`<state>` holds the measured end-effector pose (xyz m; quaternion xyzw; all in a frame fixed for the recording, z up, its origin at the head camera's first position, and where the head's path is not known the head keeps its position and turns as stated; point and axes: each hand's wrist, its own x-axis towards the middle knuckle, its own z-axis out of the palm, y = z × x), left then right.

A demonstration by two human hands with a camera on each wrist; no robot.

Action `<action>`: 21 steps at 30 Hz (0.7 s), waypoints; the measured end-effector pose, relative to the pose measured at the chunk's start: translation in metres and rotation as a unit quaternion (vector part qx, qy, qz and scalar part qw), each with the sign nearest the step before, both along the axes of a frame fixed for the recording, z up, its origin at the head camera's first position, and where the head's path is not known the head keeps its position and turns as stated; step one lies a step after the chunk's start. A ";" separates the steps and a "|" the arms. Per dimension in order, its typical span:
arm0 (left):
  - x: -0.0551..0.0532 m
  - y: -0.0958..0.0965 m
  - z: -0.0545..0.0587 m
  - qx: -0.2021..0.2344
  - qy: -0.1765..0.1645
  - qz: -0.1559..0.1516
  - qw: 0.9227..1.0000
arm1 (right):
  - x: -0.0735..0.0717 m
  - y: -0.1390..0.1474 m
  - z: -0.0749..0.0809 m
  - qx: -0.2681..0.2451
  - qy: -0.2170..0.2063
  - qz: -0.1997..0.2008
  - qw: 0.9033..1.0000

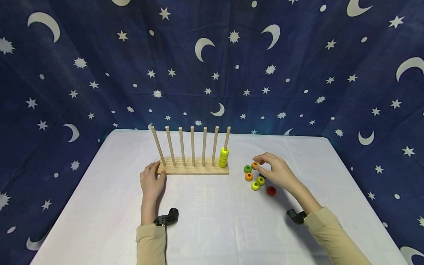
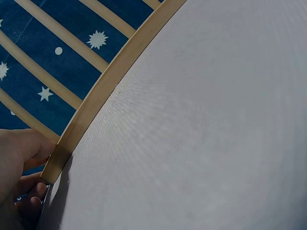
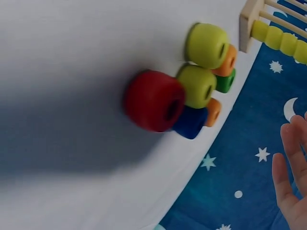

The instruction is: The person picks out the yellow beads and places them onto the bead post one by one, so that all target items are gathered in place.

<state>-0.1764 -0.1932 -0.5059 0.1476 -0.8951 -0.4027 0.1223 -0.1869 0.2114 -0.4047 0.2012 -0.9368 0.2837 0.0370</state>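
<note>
A wooden peg rack (image 1: 193, 169) stands on the table with a row of upright pegs. Several yellow beads (image 1: 223, 157) are stacked on its rightmost peg. My left hand (image 1: 152, 181) grips the left end of the rack's base, thumb at the front corner. Over the loose beads hovers my right hand (image 1: 276, 171), thumb and fingers spread apart. Nearest its fingertips in the head view is an orange bead (image 1: 254, 165). Around it lie a green bead (image 1: 247, 169), another orange bead (image 1: 248, 177), two yellow beads (image 1: 255, 186), a red bead (image 1: 271, 190) and a blue bead (image 3: 191, 122) partly hidden by the thumb.
A white cloth (image 1: 205, 228) covers the table. Behind it hangs a dark blue curtain (image 1: 185, 95) with moons and stars. Each wrist wears a black camera (image 1: 166, 218).
</note>
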 end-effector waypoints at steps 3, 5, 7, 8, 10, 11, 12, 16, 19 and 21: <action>0.000 0.000 0.000 0.000 -0.001 0.000 1.000 | 0.002 0.005 -0.005 -0.004 -0.012 0.001 1.000; 0.000 0.000 0.000 0.000 -0.002 0.001 1.000 | 0.003 0.008 -0.010 -0.006 -0.019 0.001 1.000; 0.000 0.000 -0.001 -0.001 -0.004 0.001 1.000 | 0.005 0.010 -0.014 -0.008 -0.023 0.000 1.000; 0.000 0.000 -0.001 -0.001 -0.004 0.002 1.000 | 0.005 0.011 -0.017 -0.006 -0.026 -0.002 1.000; 0.000 0.000 -0.001 -0.002 -0.004 0.002 1.000 | 0.007 0.013 -0.021 -0.002 -0.033 -0.008 0.999; 0.000 0.001 -0.001 -0.002 -0.003 0.003 1.000 | 0.008 0.015 -0.023 0.000 -0.036 -0.010 0.999; 0.000 0.001 -0.001 -0.001 -0.002 0.003 1.000 | 0.009 0.016 -0.024 0.002 -0.039 -0.012 0.999; 0.000 0.001 -0.001 0.001 0.002 0.004 1.000 | 0.012 0.020 -0.030 0.011 -0.045 -0.016 0.999; 0.000 0.001 -0.001 0.002 0.004 0.005 1.000 | 0.014 0.023 -0.034 0.016 -0.053 -0.016 0.998; 0.000 0.001 -0.001 0.001 0.005 0.004 1.000 | 0.015 0.024 -0.036 0.020 -0.060 -0.016 0.998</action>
